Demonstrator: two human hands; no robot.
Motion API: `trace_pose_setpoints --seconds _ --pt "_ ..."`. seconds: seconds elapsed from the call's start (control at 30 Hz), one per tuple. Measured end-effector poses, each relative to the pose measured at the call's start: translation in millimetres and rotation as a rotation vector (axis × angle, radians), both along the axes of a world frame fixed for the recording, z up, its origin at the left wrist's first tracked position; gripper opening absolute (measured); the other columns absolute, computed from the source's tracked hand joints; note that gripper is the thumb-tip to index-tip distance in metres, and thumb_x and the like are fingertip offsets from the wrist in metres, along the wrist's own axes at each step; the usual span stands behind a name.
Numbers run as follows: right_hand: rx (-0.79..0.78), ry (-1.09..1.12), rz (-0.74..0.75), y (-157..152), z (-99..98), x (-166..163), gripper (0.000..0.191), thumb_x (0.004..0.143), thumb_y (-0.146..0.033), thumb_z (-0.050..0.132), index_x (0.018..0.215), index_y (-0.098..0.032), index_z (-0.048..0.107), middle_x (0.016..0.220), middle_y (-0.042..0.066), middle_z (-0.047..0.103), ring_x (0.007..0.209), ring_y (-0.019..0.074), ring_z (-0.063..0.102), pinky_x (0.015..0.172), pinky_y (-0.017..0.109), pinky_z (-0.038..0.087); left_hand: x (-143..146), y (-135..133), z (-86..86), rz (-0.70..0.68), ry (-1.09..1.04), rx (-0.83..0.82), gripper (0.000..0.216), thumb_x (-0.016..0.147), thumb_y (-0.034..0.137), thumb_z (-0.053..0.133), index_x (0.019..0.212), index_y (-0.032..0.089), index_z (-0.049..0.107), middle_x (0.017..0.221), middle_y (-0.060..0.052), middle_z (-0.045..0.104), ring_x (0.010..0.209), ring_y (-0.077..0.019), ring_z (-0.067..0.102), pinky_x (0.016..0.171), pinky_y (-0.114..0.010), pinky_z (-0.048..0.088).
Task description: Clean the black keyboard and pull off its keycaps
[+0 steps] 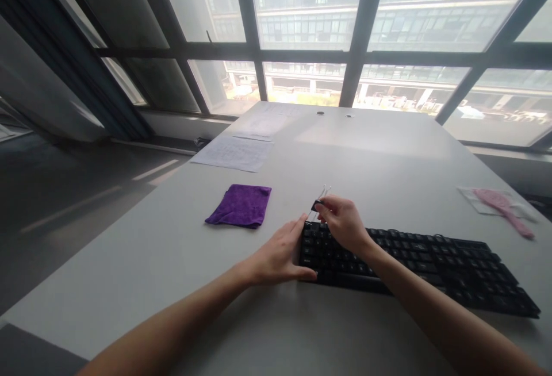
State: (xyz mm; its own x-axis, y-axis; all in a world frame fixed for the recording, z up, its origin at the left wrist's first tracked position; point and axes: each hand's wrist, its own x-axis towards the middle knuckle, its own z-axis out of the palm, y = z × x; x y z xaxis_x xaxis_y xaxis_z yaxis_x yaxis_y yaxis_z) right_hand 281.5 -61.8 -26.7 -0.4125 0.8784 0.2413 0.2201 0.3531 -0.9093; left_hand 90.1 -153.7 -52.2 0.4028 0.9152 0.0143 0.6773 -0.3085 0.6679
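Note:
A black keyboard (431, 261) lies across the grey table (379, 157), running from the centre to the right. My left hand (280, 255) grips its left end, fingers along the edge and thumb at the front. My right hand (342, 223) hovers over the keyboard's top left corner and pinches a small black binder clip (319, 203) with silver wire handles pointing up and away.
A folded purple cloth (240, 206) lies left of the keyboard. Printed paper sheets (233, 153) rest farther back on the left. A pink brush on a clear wrapper (502, 208) sits at the right. Large windows stand beyond the table's far edge.

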Motion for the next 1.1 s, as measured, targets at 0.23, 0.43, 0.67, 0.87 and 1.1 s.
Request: trace_pose_setpoints --seconds 0.23,0.43,0.67,0.87,1.1 --pt "-0.022 -0.024 0.015 -2 -4.4 -1 0.023 0.092 -0.035 0.057 0.075 -0.02 0.063 0.064 0.001 0.063 0.062 0.0175 0.06 0.063 0.029 0.046 2 -1 0.8 -0.043 0.025 -0.011 0.135 0.066 0.065 0.082 0.161 0.014 0.001 0.165 -0.023 0.015 0.152 -0.0411 0.016 0.122 -0.056 0.022" --pt "-0.124 -0.019 0.063 5 -2.9 -8 0.02 0.091 -0.036 0.055 0.08 -0.02 0.061 0.058 0.0 0.062 0.057 0.0178 0.061 0.058 0.028 0.047 1 -1 -1.7 -0.041 0.05 -0.022 0.12 0.079 0.065 0.071 0.161 0.013 0.0 0.166 -0.021 0.011 0.153 -0.0385 0.014 0.123 -0.055 0.021" --pt "-0.133 0.005 0.104 4 -6.0 -10 0.023 0.091 -0.038 0.056 0.078 -0.02 0.062 0.061 0.0 0.062 0.059 0.0175 0.063 0.057 0.028 0.049 5 7 -10.5 0.068 -0.031 0.033 0.067 0.102 0.05 0.035 0.158 0.014 0.025 0.162 -0.015 0.031 0.15 -0.03 0.028 0.125 -0.047 0.023" --pt "-0.175 0.059 0.125 2 -11.0 -9 0.024 0.09 -0.04 0.056 0.075 -0.021 0.059 0.059 -0.001 0.06 0.056 0.0169 0.061 0.055 0.028 0.049 8 9 -14.7 0.109 0.016 0.031 0.064 0.101 0.048 0.04 0.157 0.017 0.03 0.16 -0.013 0.035 0.148 -0.0327 0.031 0.124 -0.052 0.023" --pt "-0.094 -0.035 0.14 -8 -8.6 -4 0.021 0.094 -0.034 0.052 0.081 -0.02 0.062 0.059 -0.001 0.062 0.058 0.0166 0.061 0.06 0.028 0.046 4 8 -2.9 -0.015 0.034 -0.026 0.101 0.086 0.06 0.065 0.161 0.015 0.014 0.165 -0.019 0.016 0.153 -0.0366 0.016 0.124 -0.058 0.009"
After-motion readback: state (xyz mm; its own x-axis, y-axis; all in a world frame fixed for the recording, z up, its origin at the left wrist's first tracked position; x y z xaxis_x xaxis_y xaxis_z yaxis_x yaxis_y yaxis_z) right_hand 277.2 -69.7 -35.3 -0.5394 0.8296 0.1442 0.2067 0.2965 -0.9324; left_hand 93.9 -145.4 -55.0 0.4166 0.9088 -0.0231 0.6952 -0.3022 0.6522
